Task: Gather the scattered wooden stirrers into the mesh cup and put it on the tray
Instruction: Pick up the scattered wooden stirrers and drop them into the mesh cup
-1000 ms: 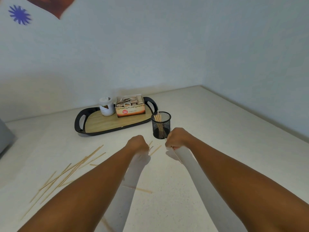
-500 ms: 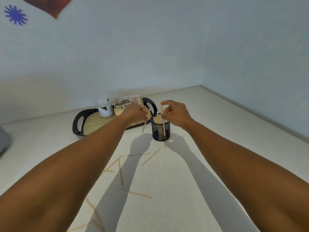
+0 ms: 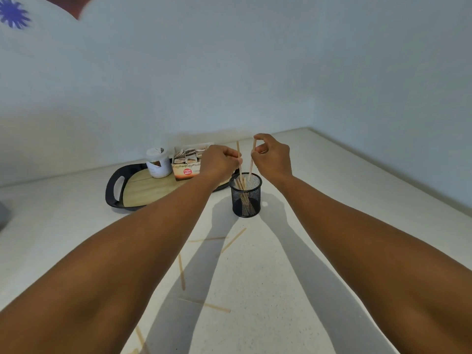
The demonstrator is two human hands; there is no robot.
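Note:
A black mesh cup [image 3: 245,198] stands on the counter just right of the tray [image 3: 143,190], with several wooden stirrers inside it. My left hand [image 3: 221,163] pinches one stirrer [image 3: 239,159] upright over the cup's left rim. My right hand [image 3: 272,157] pinches another stirrer [image 3: 252,159], whose lower end dips into the cup's mouth. Loose stirrers lie on the counter between my arms: one [image 3: 233,240] near the cup, one [image 3: 181,272] closer to me, and one [image 3: 207,305] lower still.
On the black-handled wooden tray stand a white lidded cup [image 3: 158,163] and a small box of sachets [image 3: 187,163]. The two walls meet in a corner at the back right. A grey object [image 3: 3,213] shows at the left edge.
Both hands rose from the counter, each with a stirrer, and now hold them upright over the mesh cup. The view has tilted, and the stirrer pile at the left is out of sight.

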